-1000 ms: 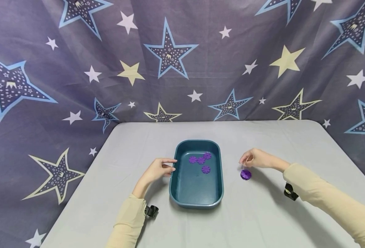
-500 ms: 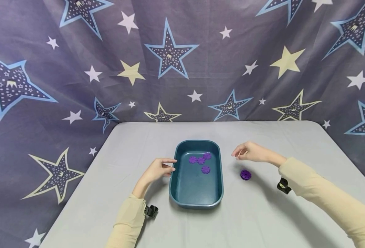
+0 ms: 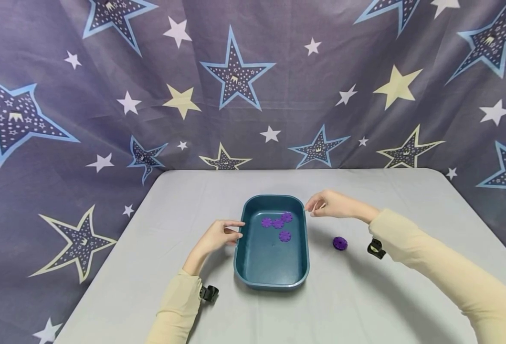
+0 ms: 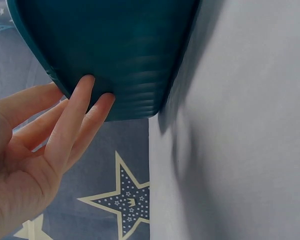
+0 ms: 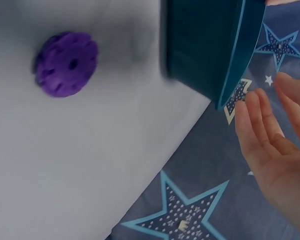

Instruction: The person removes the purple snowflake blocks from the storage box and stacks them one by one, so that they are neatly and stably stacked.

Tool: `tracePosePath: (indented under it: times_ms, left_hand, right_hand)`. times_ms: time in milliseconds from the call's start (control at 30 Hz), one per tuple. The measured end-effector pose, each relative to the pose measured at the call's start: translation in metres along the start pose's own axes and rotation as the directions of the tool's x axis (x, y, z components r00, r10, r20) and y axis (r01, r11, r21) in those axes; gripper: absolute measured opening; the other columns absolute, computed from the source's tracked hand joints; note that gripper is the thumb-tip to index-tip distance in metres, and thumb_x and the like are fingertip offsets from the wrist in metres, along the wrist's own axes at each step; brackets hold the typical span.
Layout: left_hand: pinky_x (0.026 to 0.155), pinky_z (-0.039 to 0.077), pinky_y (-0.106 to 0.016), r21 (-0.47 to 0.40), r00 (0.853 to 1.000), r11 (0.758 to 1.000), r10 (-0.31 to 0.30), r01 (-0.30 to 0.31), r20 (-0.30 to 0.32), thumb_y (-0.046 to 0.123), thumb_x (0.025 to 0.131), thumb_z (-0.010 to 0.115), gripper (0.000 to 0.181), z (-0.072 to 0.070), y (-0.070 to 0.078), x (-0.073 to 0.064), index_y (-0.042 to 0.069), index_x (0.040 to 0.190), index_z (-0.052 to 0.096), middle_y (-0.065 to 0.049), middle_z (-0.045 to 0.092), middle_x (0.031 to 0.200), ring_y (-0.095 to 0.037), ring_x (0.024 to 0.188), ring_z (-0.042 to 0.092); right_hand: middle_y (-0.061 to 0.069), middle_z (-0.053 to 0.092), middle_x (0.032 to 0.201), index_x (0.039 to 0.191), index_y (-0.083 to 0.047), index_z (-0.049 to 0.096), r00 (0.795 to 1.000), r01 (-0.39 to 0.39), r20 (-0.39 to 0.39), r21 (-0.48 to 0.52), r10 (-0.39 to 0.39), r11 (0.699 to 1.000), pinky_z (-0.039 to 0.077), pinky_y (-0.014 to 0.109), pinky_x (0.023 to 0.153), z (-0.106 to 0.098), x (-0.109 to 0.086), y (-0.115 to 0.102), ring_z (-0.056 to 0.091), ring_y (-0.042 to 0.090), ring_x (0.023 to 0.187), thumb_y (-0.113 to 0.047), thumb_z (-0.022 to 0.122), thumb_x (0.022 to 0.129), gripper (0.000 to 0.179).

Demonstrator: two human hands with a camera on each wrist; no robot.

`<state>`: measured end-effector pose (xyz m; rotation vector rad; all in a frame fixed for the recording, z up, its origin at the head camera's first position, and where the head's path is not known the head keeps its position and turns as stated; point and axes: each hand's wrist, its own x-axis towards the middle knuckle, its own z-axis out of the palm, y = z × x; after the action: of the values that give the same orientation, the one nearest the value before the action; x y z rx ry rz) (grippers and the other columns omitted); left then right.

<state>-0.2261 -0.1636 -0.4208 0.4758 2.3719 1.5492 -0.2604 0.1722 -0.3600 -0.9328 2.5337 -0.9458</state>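
A teal tray (image 3: 272, 286) stands mid-table, with several purple notched discs (image 3: 285, 236) lying flat inside it. My left hand (image 3: 216, 236) rests at its left side; in the left wrist view its fingers (image 4: 72, 120) are fairly straight against the outer wall and rim. Over the table, my right hand (image 3: 332, 204) hovers with fingertips right by the tray's right rim near the far corner. No disc shows among its loosely bent fingers (image 5: 247, 125) in the right wrist view. A small stack of purple discs (image 3: 340, 243) sits on the table to the right of the tray.
A pale cloth covers the table (image 3: 184, 200). A dark curtain (image 3: 253, 129) printed with stars hangs behind it and along the sides. Black wrist mounts hang below both sleeves, and the right forearm crosses above the table's right side.
My right hand has risen from above the disc stack and moved left to the tray's right rim. The left hand, tray and discs inside it stay where they were.
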Motion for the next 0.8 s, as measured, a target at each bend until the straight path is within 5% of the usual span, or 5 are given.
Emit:
tracePosePath:
  times_ms: [400, 800]
  left_hand:
    - [0.064, 0.056, -0.031, 0.010, 1.000, 1.000, -0.012, 0.012, -0.005, -0.003, 0.082, 0.057, 0.035, 0.001, 0.002, 0.000, -0.012, 0.116, 0.051, -0.030, 0.059, 0.101, -0.033, 0.078, 0.063]
    - [0.065, 0.056, -0.031, 0.002, 1.000, 1.000, -0.014, 0.014, -0.005, -0.003, 0.082, 0.057, 0.035, 0.001, 0.003, -0.001, -0.013, 0.116, 0.050, -0.030, 0.058, 0.101, -0.032, 0.077, 0.063]
  right_hand:
    - [0.005, 0.065, 0.091, 0.096, -0.003, 0.066, 0.994, 0.090, 0.065, -0.036, -0.087, 0.995, 0.052, 0.024, 0.069, 0.014, 0.025, -0.014, 0.059, 0.016, 0.081, -0.002, 0.061, 0.079, 0.018]
    - [0.016, 0.064, 0.095, 0.095, 0.001, 0.066, 0.978, 0.121, 0.178, -0.078, -0.106, 0.990, 0.052, 0.022, 0.070, 0.034, 0.046, -0.018, 0.060, 0.016, 0.079, -0.001, 0.064, 0.075, 0.020]
